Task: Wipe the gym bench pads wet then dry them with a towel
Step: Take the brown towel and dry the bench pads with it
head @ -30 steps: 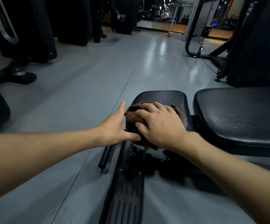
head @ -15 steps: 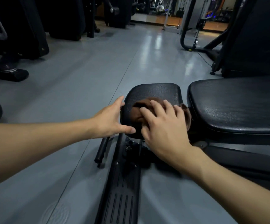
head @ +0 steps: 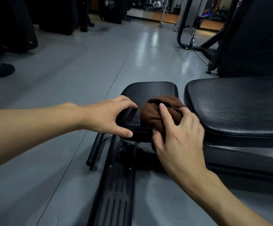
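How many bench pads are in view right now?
2. The small pad, gripped by the left hand with the right hand holding a brown cloth on it; the large pad right beside it. More may hide among the dark machines behind.

It is a gym: black bench pads (head: 238,108), dark exercise machines (head: 255,38) all around, and a wide grey floor (head: 83,70).
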`<state>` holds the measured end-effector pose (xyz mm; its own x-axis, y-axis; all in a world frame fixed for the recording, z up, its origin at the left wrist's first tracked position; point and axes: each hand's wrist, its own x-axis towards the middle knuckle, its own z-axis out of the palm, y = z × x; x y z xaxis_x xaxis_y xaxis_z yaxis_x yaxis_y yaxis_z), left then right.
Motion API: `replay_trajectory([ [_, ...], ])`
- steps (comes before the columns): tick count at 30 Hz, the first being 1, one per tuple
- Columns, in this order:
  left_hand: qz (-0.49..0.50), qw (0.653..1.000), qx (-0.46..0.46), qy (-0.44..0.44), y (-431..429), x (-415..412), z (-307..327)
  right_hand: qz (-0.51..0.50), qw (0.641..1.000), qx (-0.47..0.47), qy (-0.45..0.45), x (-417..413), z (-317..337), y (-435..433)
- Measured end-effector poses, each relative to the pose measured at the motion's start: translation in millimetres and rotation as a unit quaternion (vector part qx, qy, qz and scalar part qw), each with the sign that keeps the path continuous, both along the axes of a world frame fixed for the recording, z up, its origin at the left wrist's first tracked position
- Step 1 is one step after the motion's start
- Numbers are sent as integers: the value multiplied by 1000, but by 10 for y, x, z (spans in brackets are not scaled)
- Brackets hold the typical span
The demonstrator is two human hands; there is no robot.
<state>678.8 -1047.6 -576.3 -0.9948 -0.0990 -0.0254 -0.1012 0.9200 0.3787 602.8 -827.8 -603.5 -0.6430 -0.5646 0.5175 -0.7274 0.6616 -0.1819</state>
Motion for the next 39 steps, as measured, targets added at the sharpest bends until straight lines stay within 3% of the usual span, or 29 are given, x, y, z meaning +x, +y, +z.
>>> replay_trajectory([
  [3, 20, 1000, -10, -1, 86, -75, -18, 35, 994, -22, -100, -20, -30, 11],
  [6, 20, 998, -55, 1, 133, -146, -34, 11, 992, -23, -121, -105, 43, -64],
  [11, 23, 999, -49, 9, 118, -145, -30, -26, 986, 16, -165, -251, 267, -250],
  [14, 22, 999, -42, 7, 134, -145, -28, -4, 988, 39, -149, -161, 284, -136],
  [17, 25, 999, -30, 3, 130, -135, -17, -39, 993, 103, -46, 41, 178, 16],
  [19, 19, 999, -37, 7, 123, -144, -37, -39, 995, 90, -28, 77, 129, 40],
  [23, -6, 997, -81, 6, 101, -159, -115, -12, 992, 10, -122, -24, 107, -88],
  [32, -18, 995, -77, 52, 62, -170, -150, -23, 971, 54, -232, -718, 504, -524],
  [39, -20, 998, -55, 27, 23, -120, -111, -21, 978, 89, -188, -408, 434, -304],
])
